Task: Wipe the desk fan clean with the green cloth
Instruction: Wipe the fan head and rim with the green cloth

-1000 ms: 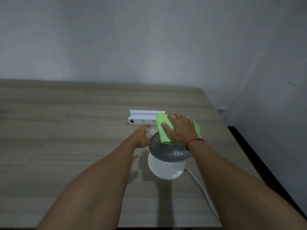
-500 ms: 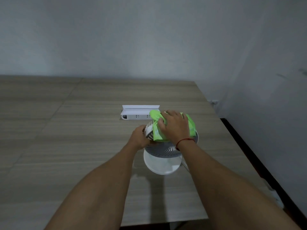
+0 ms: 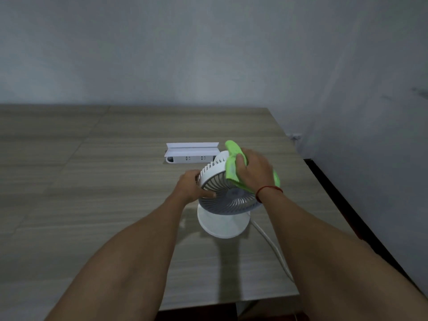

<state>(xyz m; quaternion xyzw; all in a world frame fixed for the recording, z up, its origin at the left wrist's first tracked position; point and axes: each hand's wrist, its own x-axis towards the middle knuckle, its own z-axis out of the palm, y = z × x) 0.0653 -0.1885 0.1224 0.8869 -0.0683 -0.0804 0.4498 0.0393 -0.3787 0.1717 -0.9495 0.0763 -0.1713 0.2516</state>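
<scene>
I judge wiping midway: my right hand [image 3: 253,173] presses the green cloth [image 3: 232,162] onto the desk fan [image 3: 228,193] top, left hand [image 3: 192,187] clasping its rim, grille and base [image 3: 222,224] left.

Bright green on white and grey, over pale wood grain.

The green cloth [image 3: 231,169] is vivid lime. The desk fan [image 3: 228,195] has a white body and round base and a grey radial-slat grille. The power strip [image 3: 191,155] and cord [image 3: 271,246] are white. The table [image 3: 92,181] is beige-grey with streaked grain; a red string [image 3: 269,188] circles one wrist.
</scene>
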